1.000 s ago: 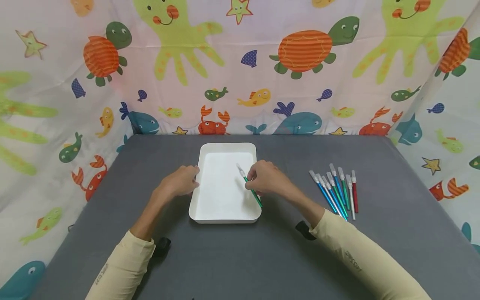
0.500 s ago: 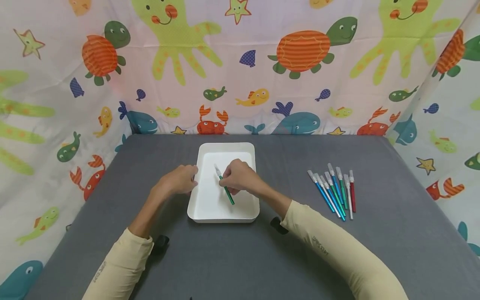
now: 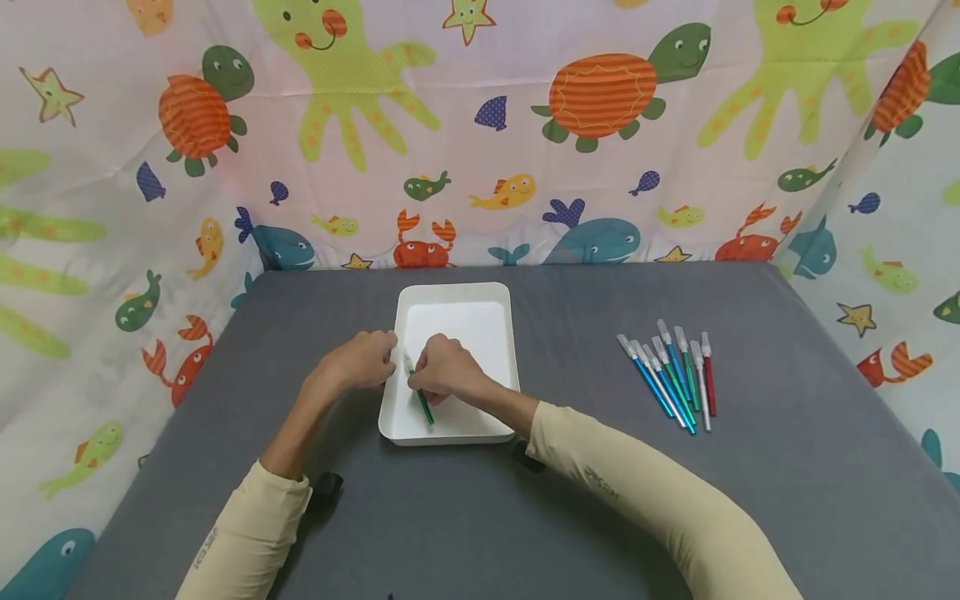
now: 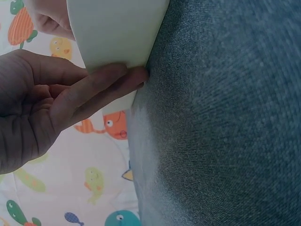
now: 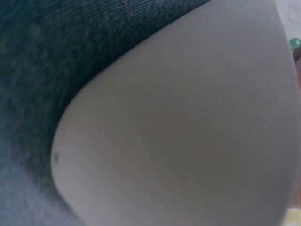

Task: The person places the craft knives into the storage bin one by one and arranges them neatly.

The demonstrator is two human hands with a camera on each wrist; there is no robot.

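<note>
A white rectangular tray [image 3: 480, 333] lies on the grey table. My left hand [image 3: 362, 360] pinches its left wall, and in the left wrist view the fingers [image 4: 101, 87] lie along the outside of that wall. Over the tray's left part, my right hand [image 3: 448, 369] holds a slim green craft knife [image 3: 423, 406] with a whitish translucent cap. The knife slants, its capped end pointing away near the left wall. In the right wrist view the tray's outer wall [image 5: 178, 127] hides most of this hand; only the knife's green end [image 5: 295, 44] peeks past the rim.
To the right of the tray, several similar capped craft knives [image 3: 675, 379] lie in a loose fan, with blue, green, silver and red handles. A cloth printed with sea animals [image 3: 465, 150] hangs behind the table [image 3: 570, 500] and along both sides.
My right hand has carried the green craft knife leftward across the tray, from its right wall to close by the left wall. The left hand has stayed on the tray's left wall.
</note>
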